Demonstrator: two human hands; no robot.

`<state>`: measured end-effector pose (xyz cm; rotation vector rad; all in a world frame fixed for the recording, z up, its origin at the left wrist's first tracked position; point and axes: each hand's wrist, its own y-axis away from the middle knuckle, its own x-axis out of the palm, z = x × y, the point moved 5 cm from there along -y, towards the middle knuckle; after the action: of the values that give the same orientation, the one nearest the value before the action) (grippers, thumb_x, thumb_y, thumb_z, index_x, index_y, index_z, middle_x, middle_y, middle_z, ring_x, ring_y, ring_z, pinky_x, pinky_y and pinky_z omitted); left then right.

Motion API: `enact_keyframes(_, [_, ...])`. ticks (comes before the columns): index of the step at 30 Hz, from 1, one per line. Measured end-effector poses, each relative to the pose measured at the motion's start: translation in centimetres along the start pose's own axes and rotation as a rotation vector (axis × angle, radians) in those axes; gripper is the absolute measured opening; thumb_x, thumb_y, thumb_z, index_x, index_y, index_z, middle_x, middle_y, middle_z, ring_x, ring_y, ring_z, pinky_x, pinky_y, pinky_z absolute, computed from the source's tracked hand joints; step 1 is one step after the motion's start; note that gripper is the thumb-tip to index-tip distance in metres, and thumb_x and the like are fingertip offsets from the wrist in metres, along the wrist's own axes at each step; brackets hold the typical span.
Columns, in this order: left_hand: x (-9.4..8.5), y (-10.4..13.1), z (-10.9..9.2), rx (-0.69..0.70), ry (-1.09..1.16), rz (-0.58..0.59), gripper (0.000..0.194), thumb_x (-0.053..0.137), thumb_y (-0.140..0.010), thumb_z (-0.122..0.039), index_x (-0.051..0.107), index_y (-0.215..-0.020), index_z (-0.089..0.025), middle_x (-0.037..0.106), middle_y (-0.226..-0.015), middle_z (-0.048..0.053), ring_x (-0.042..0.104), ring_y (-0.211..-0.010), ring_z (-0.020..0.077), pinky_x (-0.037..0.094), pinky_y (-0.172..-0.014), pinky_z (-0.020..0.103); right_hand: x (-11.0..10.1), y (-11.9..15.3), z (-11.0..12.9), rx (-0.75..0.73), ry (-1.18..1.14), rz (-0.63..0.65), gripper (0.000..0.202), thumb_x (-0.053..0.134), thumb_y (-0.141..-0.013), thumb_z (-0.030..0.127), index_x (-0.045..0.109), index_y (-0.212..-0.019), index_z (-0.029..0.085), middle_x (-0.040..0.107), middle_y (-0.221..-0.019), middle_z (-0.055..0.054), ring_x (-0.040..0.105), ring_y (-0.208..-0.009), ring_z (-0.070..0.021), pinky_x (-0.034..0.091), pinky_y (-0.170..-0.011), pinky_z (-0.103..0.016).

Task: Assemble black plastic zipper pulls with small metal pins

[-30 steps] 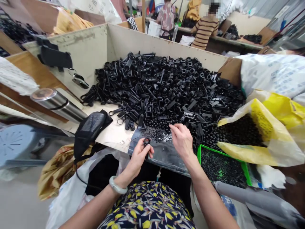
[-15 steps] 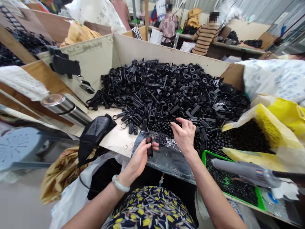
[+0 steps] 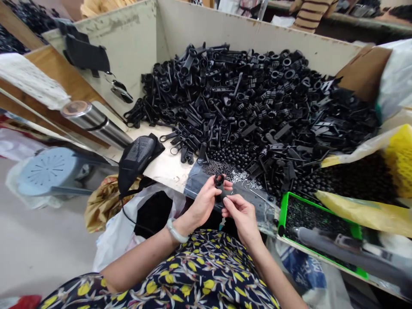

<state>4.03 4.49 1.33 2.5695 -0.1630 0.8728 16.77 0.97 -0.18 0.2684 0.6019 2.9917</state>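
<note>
A black plastic part with a ring at its top (image 3: 219,181) is held in my left hand (image 3: 206,201), over the front edge of the table. My right hand (image 3: 241,214) is closed in a pinch at the lower end of that part; anything between its fingertips is too small to make out. Just beyond the hands lie small silver pins (image 3: 241,177) and tiny dark pieces (image 3: 217,168). Black balls (image 3: 236,154) sit behind them, in front of a large heap of black plastic parts (image 3: 225,98).
On the left stand a steel flask (image 3: 96,124) and a black mesh pouch (image 3: 138,156). A green tray (image 3: 283,214) of small black pieces is at the right, with a grey tool (image 3: 341,246) over it. A person in stripes (image 3: 310,15) is beyond the back wall.
My right hand has come from the small parts to the black part in my left hand, its fingers now pinched. The view has tilted down, closer to the table.
</note>
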Motion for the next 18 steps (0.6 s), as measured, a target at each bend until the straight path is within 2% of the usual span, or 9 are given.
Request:
enact_keyframes(2, [0.1,0.1,0.2,0.000,-0.019,-0.008,0.037,0.064,-0.081,-0.017,0.064,-0.117,-0.020,0.072,-0.116,0.007,0.065,-0.112,0.0212,0.046,-0.106,0.037,0.0,0.1,-0.4,0.040,-0.078,-0.052,0.040,0.092,-0.069,0.052,0.080,-0.088,0.019,0.067,-0.084,0.001,0.065,-0.059,-0.0095,0.061,-0.055,-0.023])
enact_keyframes(5, [0.1,0.1,0.6,0.009,-0.040,-0.025,0.035,0.068,-0.086,-0.025,0.062,-0.120,-0.021,0.072,-0.117,0.008,0.066,-0.113,0.0217,0.047,-0.105,0.037,0.3,0.3,-1.0,0.052,-0.169,-0.095,0.042,0.093,-0.068,0.050,0.079,-0.091,0.019,0.069,-0.078,0.002,0.067,-0.060,-0.0108,0.063,-0.060,-0.025])
enact_keyframes(10, [0.0,0.3,1.4,0.101,-0.105,-0.044,0.030,0.066,-0.095,-0.034,0.058,-0.122,-0.023,0.070,-0.120,0.007,0.066,-0.117,0.0214,0.049,-0.106,0.037,1.0,0.6,-1.8,0.060,-0.264,-0.143,0.039,0.094,-0.069,0.046,0.078,-0.093,0.020,0.073,-0.086,0.001,0.069,-0.066,-0.0107,0.065,-0.067,-0.026])
enact_keyframes(14, [-0.2,0.8,1.7,0.204,-0.257,-0.069,0.027,0.058,-0.102,-0.036,0.054,-0.127,-0.025,0.069,-0.121,0.007,0.065,-0.120,0.0209,0.048,-0.109,0.038,1.3,0.7,-2.1,0.066,-0.292,-0.119,0.035,0.092,-0.073,0.046,0.079,-0.092,0.020,0.073,-0.091,0.000,0.070,-0.073,-0.0112,0.065,-0.072,-0.025])
enact_keyframes(18, [-0.2,1.3,1.8,0.236,-0.348,-0.069,0.032,0.056,-0.104,-0.037,0.050,-0.133,-0.026,0.068,-0.124,0.009,0.065,-0.120,0.0215,0.047,-0.111,0.039,1.3,0.8,-1.9,0.063,-0.277,-0.098,0.036,0.092,-0.074,0.046,0.077,-0.092,0.018,0.074,-0.091,-0.001,0.069,-0.074,-0.0114,0.064,-0.069,-0.024])
